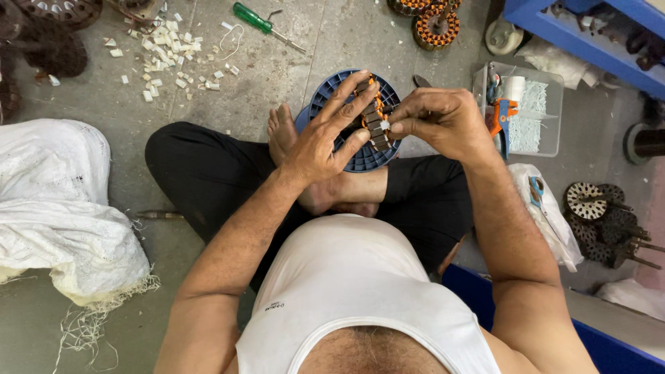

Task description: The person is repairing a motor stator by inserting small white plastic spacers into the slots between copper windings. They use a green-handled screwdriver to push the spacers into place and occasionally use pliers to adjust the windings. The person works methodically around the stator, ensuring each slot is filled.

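I sit cross-legged on a concrete floor. My left hand [325,131] holds a ring-shaped motor stator [375,116] with copper windings, fingers spread along its side. My right hand [436,119] pinches a small white insulating piece [385,125] against the stator's slots. Both are held over a round blue slotted disc [325,93] lying by my bare feet.
Several white plastic bits [163,52] are scattered on the floor at the far left, with a green screwdriver [258,21] nearby. More wound stators [435,26] lie ahead. A clear box [533,111] of white strips stands right, white sacks [62,208] left, rotor shafts [606,225] right.
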